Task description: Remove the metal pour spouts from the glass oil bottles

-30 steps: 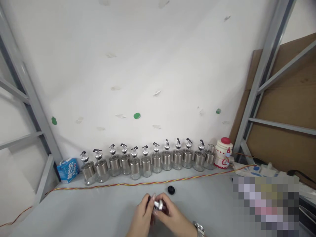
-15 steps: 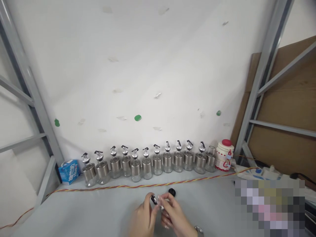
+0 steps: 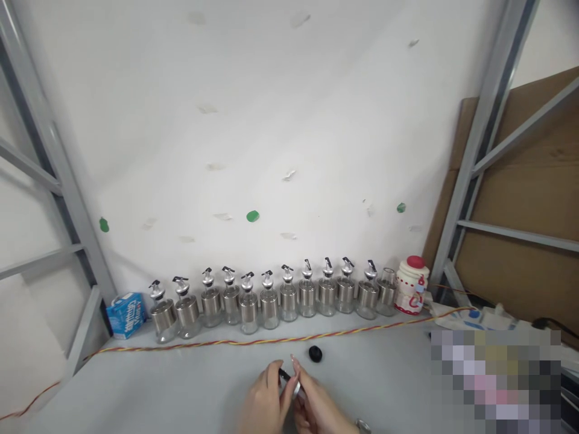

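Note:
Near the front of the grey table (image 3: pixel 149 392), my left hand (image 3: pixel 266 398) and my right hand (image 3: pixel 319 404) meet around a small black and silver pour spout (image 3: pixel 284 375). The fingers of both are closed on it, and they cover much of it. Just beyond my right hand lies a round black rubber-like piece (image 3: pixel 315 354), apart from the fingers. Along the wall stands a row of glass bottles with steel sleeves (image 3: pixel 248 306), most topped with similar spouts. At its right end, one bottle (image 3: pixel 386 292) has an uncapped glass neck.
A red and yellow twisted cord (image 3: pixel 280 341) runs across the table before the bottles. A blue carton (image 3: pixel 127 315) stands left of the row, a white and red jar (image 3: pixel 411 286) right of it. Grey metal posts flank the table; a blurred-out area covers the right front.
My hands have drawn slightly lower and closer together around the spout, with my right thumb and fingers shifting on it. The black round piece now shows fully. The bottles stay put.

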A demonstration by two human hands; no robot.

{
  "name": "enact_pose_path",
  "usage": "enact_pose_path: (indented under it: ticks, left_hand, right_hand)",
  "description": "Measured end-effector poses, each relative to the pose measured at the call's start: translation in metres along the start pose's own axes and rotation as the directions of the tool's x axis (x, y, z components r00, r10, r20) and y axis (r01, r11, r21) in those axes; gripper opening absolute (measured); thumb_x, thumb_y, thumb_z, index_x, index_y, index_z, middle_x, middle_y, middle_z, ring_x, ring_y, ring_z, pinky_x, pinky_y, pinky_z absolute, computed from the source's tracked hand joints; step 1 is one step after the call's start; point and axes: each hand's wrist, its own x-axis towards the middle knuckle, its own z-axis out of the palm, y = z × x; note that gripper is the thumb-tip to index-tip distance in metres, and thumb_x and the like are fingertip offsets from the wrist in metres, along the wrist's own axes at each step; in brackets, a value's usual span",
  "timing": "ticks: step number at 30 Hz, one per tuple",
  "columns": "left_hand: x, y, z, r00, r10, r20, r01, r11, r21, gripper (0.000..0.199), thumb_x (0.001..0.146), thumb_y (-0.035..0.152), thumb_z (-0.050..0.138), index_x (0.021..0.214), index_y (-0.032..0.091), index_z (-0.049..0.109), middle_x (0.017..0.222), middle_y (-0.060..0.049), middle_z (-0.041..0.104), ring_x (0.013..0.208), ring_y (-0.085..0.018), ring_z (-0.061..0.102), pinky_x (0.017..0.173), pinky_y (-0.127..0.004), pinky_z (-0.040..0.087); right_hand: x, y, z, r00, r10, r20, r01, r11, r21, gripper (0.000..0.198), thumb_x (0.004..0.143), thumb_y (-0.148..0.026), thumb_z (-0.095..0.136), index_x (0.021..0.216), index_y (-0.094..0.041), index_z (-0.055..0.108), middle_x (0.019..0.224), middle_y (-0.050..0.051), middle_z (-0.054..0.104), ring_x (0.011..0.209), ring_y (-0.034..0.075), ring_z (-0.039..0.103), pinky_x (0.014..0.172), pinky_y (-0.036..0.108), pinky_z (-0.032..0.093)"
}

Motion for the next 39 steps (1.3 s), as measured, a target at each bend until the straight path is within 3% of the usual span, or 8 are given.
enact_pose_path:
  ticks: [3,8,12,16,21,31,36,39]
  left_hand:
    - [0.000,0.004,0.000,0.999,0.019,-0.025,-0.018,0.999,0.037,0.039,0.086,0.043,0.027,0.095,0.016,0.052,0.071,-0.006,0.067,0.065,-0.015,0.065,0.055,-0.021,0.050]
    - [-0.002,0.008,0.007,0.982,0.061,-0.178,-0.036,0.989,0.141,0.039,0.086,0.044,0.027,0.090,0.017,0.054,0.064,-0.004,0.066,0.056,-0.014,0.064,0.049,-0.020,0.047]
    - [-0.002,0.010,0.010,0.951,0.145,-0.272,-0.068,0.960,0.272,0.038,0.087,0.041,0.027,0.084,0.016,0.056,0.060,-0.005,0.064,0.051,-0.014,0.062,0.045,-0.021,0.044]
    - [-0.002,0.012,0.009,0.941,0.254,-0.223,-0.136,0.888,0.440,0.031,0.087,0.026,0.032,0.071,0.017,0.057,0.051,-0.002,0.059,0.044,-0.012,0.058,0.039,-0.020,0.039]
    - [-0.003,0.016,0.009,0.937,0.299,-0.182,-0.156,0.821,0.549,0.026,0.084,0.015,0.038,0.068,0.016,0.059,0.046,-0.001,0.056,0.037,-0.012,0.055,0.035,-0.021,0.037]
    - [-0.007,0.002,0.037,0.974,0.167,-0.151,-0.095,0.913,0.396,0.025,0.084,0.009,0.034,0.090,0.013,0.058,0.066,-0.005,0.066,0.052,-0.013,0.062,0.045,-0.019,0.045]
    - [-0.007,0.002,0.037,0.986,0.102,-0.131,-0.052,0.939,0.340,0.026,0.083,0.008,0.034,0.084,0.012,0.060,0.060,-0.005,0.064,0.050,-0.013,0.061,0.045,-0.018,0.046]
    - [-0.006,0.002,0.031,0.984,0.157,-0.088,-0.111,0.916,0.386,0.024,0.079,0.003,0.038,0.081,0.011,0.061,0.060,-0.005,0.064,0.048,-0.013,0.060,0.043,-0.019,0.046]
  right_hand:
    - [-0.002,0.000,0.007,0.999,-0.018,-0.049,0.018,1.000,0.008,0.062,0.073,-0.069,0.027,0.037,-0.018,0.033,0.026,-0.008,0.026,0.020,0.003,0.021,0.026,0.015,0.015]
    - [-0.001,0.002,0.008,0.999,-0.040,0.018,0.038,0.993,0.111,0.065,0.072,-0.070,0.024,0.033,-0.019,0.031,0.024,-0.005,0.028,0.021,0.004,0.026,0.027,0.016,0.018]
    - [0.006,0.007,0.003,0.983,-0.174,-0.055,0.178,0.982,0.070,0.059,0.068,-0.070,0.035,0.036,-0.020,0.033,0.021,-0.007,0.025,0.019,0.005,0.024,0.026,0.017,0.020]
    - [0.010,0.010,0.000,0.943,-0.299,-0.143,0.304,0.953,0.011,0.050,0.062,-0.067,0.046,0.046,-0.021,0.038,0.024,-0.009,0.030,0.021,0.006,0.026,0.024,0.017,0.021]
    - [0.007,0.009,0.000,0.915,-0.363,-0.176,0.342,0.929,-0.140,0.051,0.066,-0.067,0.043,0.050,-0.019,0.042,0.027,-0.009,0.033,0.022,0.004,0.025,0.025,0.016,0.019]
    - [-0.001,0.003,0.005,0.875,-0.448,-0.182,0.389,0.876,-0.286,0.052,0.066,-0.070,0.040,0.059,-0.018,0.044,0.030,-0.010,0.033,0.024,0.004,0.026,0.025,0.018,0.018]
    - [0.001,0.004,0.006,0.884,-0.428,-0.190,0.375,0.889,-0.262,0.052,0.065,-0.070,0.041,0.058,-0.018,0.043,0.029,-0.010,0.031,0.023,0.005,0.027,0.025,0.018,0.019]
    - [0.002,0.006,0.006,0.900,-0.403,-0.165,0.361,0.902,-0.236,0.051,0.066,-0.069,0.040,0.058,-0.019,0.043,0.028,-0.011,0.030,0.021,0.005,0.027,0.024,0.017,0.019]
